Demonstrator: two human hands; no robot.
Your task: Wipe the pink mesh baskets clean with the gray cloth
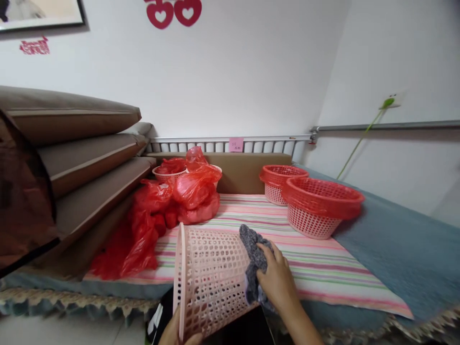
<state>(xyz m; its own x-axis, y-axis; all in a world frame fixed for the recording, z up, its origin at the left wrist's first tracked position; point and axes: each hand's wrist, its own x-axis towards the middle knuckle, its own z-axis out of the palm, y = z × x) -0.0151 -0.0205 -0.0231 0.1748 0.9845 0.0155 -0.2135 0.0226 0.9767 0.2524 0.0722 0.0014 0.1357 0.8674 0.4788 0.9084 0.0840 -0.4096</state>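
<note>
A pale pink perforated plastic basket [215, 268] lies tipped on its side in front of me, its rim facing left. My left hand [176, 330] grips the lower part of that rim, with some of its fingers hidden behind the plastic. Against the basket's base, on the right, my right hand [275, 275] presses a dark grey cloth [254, 254], its fingers bent around the bunched fabric. The cloth covers part of the base and hangs down along it.
Two baskets [314, 223] lined with red bags stand at right on a striped cloth [345, 266]. Red plastic bags [196, 189] and more baskets [158, 172] sit at left. Stacked brown cushions [93, 158] rise on the far left. A radiator [266, 145] runs behind.
</note>
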